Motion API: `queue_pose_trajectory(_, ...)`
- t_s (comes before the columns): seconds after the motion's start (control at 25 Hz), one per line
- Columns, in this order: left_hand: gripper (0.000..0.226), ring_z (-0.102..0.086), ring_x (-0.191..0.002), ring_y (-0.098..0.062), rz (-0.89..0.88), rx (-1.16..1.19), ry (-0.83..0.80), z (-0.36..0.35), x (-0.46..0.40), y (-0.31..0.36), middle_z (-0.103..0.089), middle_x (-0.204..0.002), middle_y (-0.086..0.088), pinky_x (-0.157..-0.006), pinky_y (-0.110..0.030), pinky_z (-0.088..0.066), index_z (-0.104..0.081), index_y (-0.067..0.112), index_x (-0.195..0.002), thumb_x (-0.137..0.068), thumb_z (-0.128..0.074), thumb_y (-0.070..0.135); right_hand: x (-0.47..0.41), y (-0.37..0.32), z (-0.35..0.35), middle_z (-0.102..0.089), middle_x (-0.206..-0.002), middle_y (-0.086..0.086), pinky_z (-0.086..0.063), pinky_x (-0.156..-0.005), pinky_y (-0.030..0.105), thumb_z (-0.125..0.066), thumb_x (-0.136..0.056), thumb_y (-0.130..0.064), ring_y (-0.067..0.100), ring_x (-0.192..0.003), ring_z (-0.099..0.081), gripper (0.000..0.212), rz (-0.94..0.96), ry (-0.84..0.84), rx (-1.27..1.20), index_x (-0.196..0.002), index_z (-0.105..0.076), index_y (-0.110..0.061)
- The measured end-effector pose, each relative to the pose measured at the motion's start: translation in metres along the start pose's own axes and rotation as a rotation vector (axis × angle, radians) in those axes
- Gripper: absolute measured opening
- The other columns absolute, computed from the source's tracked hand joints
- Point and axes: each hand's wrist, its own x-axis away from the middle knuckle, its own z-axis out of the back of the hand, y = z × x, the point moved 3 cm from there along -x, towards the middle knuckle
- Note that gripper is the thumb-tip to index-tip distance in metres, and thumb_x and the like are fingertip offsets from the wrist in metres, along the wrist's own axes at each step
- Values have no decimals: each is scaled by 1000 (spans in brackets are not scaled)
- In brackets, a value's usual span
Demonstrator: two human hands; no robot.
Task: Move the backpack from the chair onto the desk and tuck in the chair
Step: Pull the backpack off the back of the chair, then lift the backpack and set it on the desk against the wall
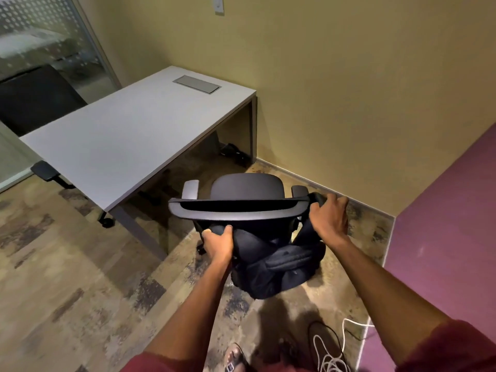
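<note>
A black backpack point(279, 267) hangs behind the backrest of a dark office chair point(241, 208), low near the floor. My left hand point(218, 241) grips the backpack's top left part just under the backrest. My right hand point(328, 217) is closed on a black strap at the backrest's right corner. The chair's seat point(248, 185) points toward the wall, beside the grey desk point(128, 135), which stretches to the upper left. The chair's base is hidden by the backpack.
A yellow wall runs behind the chair and a purple wall point(442, 237) stands at right. A second black chair point(40, 98) sits behind the desk. White and black cables point(330, 353) lie on the floor by my foot. A grey cable hatch point(197, 85) is set in the desk.
</note>
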Motion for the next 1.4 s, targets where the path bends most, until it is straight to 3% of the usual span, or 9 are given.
queue_pose_trajectory(0.28,42,-63,-109,-36,-124,-76,-217,-46,25,-1,-69,-112,-21,-93,-38,-45,-62,-3,-113,-92,-68,33,-25,15,50,-40,-126,19,-45,-83,45,-48,-93,-34,47,-103,-55,45,-11,66,32,-126,-47,-4)
queue_pose_trajectory(0.4,41,-65,-108,-35,-160,-164,-418,-72,42,-4,-71,-111,-19,-96,-38,-48,-64,-2,-117,-95,-63,34,-36,24,74,-39,-127,19,-43,-80,43,-47,-93,-34,47,-103,-56,45,-19,107,56,-127,-47,-4)
queue_pose_trajectory(0.52,29,-66,-104,-23,-302,-296,-628,-97,73,2,-71,-105,-4,-84,-25,-45,-69,8,-110,-92,-68,30,-47,34,102,-40,-127,19,-38,-75,39,-47,-94,-33,46,-100,-57,43,-24,154,100,-126,-47,-4)
queue_pose_trajectory(0.64,43,-62,-107,-12,-530,-390,-779,-121,109,22,-68,-115,2,-89,-21,-43,-65,14,-124,-87,-73,32,-59,45,129,-39,-128,19,-37,-73,38,-46,-94,-32,45,-99,-56,43,-38,195,134,-127,-46,-3)
queue_pose_trajectory(0.8,72,-54,-128,-19,-807,-483,-902,-158,143,58,-55,-142,-2,-106,-28,-41,-47,17,-145,-82,-75,38,-76,53,168,-39,-129,20,-36,-72,38,-47,-93,-31,46,-99,-56,43,-63,268,118,-125,-46,-2)
queue_pose_trajectory(1.08,87,-52,-129,-28,-1116,-759,-927,-217,173,107,-46,-149,-7,-105,-40,-46,-36,19,-150,-77,-76,46,-103,59,216,-41,-128,21,-36,-71,38,-45,-94,-28,47,-101,-57,41,-95,351,31,-125,-47,-1)
queue_pose_trajectory(1.24,32,-62,-103,-38,-1272,-751,-816,-246,188,129,-69,-112,-14,-72,-39,-46,-59,16,-116,-86,-61,28,-123,63,236,-42,-129,21,-37,-73,38,-44,-95,-27,46,-104,-55,40,-91,362,-1,-127,-45,-2)
queue_pose_trajectory(1.4,20,-63,-90,-40,-1270,-610,-760,-272,195,163,-71,-99,-18,-64,-37,-39,-62,11,-103,-86,-51,13,-150,71,255,-47,-131,22,-40,-87,43,-48,-92,-32,46,-116,-48,46,-43,318,15,-128,-47,-4)
